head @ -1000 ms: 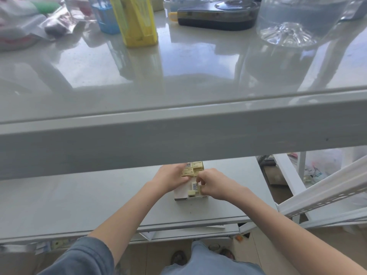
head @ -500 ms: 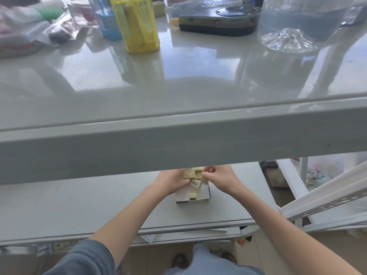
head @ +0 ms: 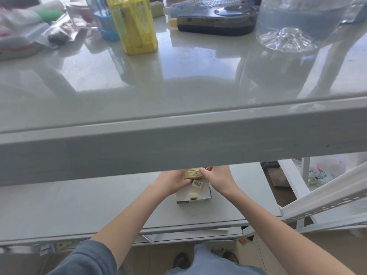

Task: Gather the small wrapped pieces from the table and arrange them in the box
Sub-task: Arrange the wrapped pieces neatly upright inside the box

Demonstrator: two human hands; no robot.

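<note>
since half a second ago our right hand [head: 215, 178] slid to 12 o'clock; with our left hand [head: 171, 181] it grips the wrapped pieces [head: 193, 174] over the box [head: 204, 193], one piece [head: 193, 196] inside.

Box [head: 193, 195] on lower shelf [head: 79, 205]; one wrapped piece [head: 193, 196] inside; bottles [head: 133, 24] on upper shelf [head: 178, 86]

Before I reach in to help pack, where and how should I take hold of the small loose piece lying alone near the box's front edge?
Pinch the small loose piece across its left and right sides, coming straight down from above. It seems to lie flat inside the white box, whose front wall blocks a low approach, and both hands crowd the far end.
</note>
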